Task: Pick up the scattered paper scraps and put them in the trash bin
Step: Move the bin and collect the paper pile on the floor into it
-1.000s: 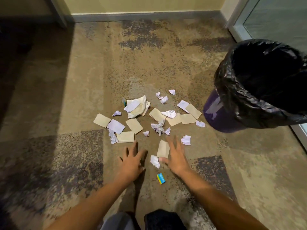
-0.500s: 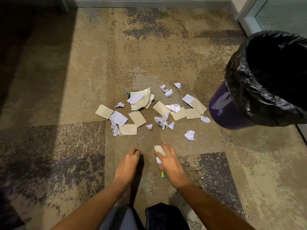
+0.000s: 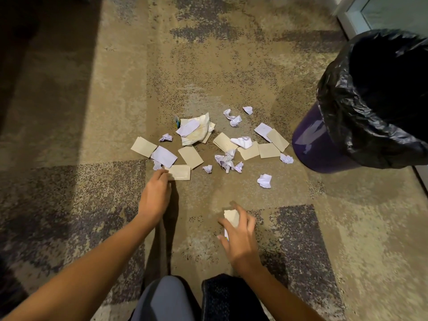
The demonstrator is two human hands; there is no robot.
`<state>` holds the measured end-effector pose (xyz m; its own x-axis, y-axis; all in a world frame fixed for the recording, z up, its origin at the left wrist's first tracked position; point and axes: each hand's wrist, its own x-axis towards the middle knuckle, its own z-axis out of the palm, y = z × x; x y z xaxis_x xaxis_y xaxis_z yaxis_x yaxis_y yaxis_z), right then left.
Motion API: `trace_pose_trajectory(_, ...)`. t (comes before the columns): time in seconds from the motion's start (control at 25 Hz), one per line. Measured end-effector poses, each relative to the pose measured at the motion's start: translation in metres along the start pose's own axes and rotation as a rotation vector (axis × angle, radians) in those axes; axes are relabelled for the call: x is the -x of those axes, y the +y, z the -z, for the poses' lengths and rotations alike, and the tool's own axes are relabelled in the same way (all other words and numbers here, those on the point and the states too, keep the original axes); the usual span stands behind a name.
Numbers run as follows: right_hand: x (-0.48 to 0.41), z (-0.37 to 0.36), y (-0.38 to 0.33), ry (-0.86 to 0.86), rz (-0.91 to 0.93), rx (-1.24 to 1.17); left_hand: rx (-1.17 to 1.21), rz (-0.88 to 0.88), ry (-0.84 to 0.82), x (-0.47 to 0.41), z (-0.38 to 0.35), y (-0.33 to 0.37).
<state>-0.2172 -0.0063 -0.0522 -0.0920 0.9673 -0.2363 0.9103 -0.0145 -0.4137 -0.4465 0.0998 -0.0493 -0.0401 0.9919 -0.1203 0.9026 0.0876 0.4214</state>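
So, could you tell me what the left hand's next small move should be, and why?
Probably pinch up the tan card with the left hand: its fingertips touch the card's edge, though no firm grip shows. The right hand holds a tan scrap, and the trash bin stands farther right.

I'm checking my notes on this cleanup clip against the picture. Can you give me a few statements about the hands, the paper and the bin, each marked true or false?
1. The right hand holds a tan scrap. True.
2. The trash bin has no liner. False: a black bag lines it.
3. The left hand touches a tan card at the near edge of the pile. True.
4. All the paper is off the carpet. False: many scraps, such as a crumpled white one, lie on it.
5. The bin stands left of the scraps. False: it stands to their right.
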Motion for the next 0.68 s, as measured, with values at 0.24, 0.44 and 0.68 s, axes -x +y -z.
trace_pose_trajectory(0.24, 0.005, -0.011, -0.002, -0.053, -0.017, 0.123, -0.037, 0.221, -0.250, -0.007, -0.007, -0.012)
trace_pose_trajectory(0.44, 0.011, -0.011, 0.006, -0.041, -0.018, 0.165, -0.115, 0.201, -0.331, -0.010, -0.008, -0.021)
trace_pose_trajectory(0.68, 0.023, -0.013, 0.005, -0.123, -0.104, -0.020, -0.231, 0.097, -0.209, -0.008, 0.003, -0.022)
